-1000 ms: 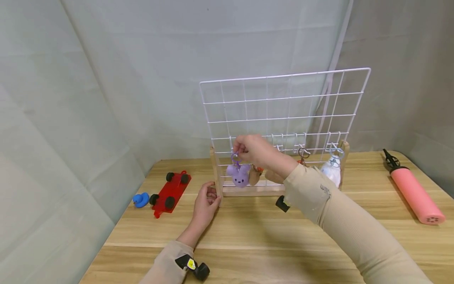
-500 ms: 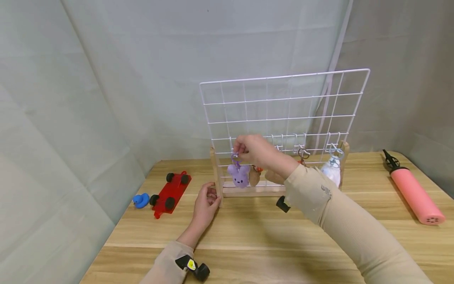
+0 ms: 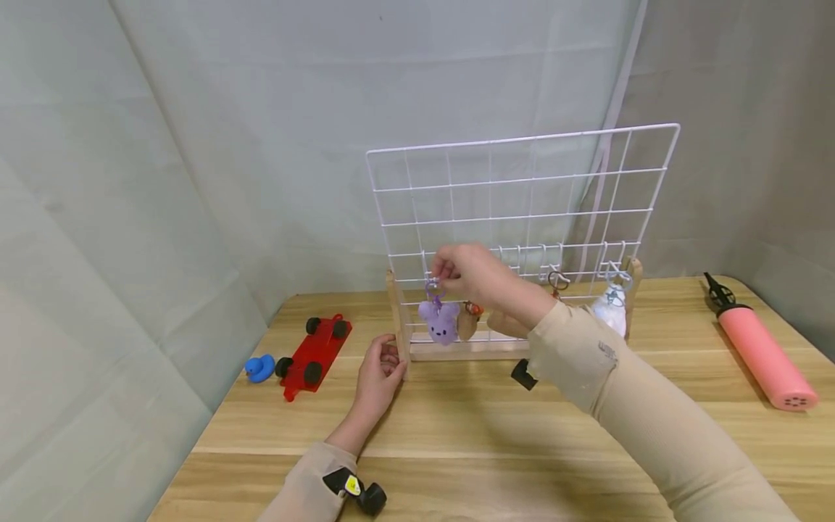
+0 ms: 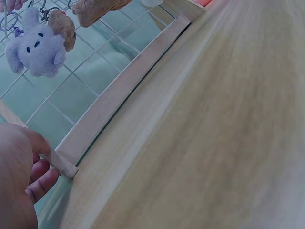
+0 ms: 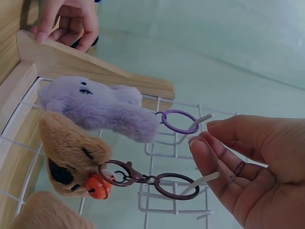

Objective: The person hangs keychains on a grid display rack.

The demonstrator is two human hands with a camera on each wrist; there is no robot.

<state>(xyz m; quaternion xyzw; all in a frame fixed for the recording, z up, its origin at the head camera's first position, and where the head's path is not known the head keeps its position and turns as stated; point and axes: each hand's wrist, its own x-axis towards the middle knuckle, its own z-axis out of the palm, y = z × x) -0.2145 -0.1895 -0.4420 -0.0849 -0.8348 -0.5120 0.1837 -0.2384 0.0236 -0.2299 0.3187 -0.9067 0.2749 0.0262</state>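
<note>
In the head view, a white wire grid rack (image 3: 531,179) with a wooden stand (image 3: 399,319) bears plush keychains on hooks. My left hand (image 3: 378,380) holds the lower left end of the stand, thumb in front and fingers curled at its outer side. My right hand (image 5: 257,167) is beside the hooks, thumb and fingers bent with nothing between them. Just off its fingertips, the purple ring (image 5: 178,122) of a purple plush keychain (image 5: 97,105) hangs on a hook. Next to it hangs a brown plush keychain (image 5: 71,155) with an orange bell (image 5: 98,186).
A white plush keychain (image 3: 609,312) hangs at the rack's right end. On the wooden table (image 3: 443,449) lie a red toy car base (image 3: 316,355) with black wheels and a blue rubber duck (image 3: 259,368) at left. At right lies a pink hand pump (image 3: 766,359).
My right hand has shifted slightly right, off the purple ring. The purple plush keychain has stayed on its hook, and my left hand has kept its place.
</note>
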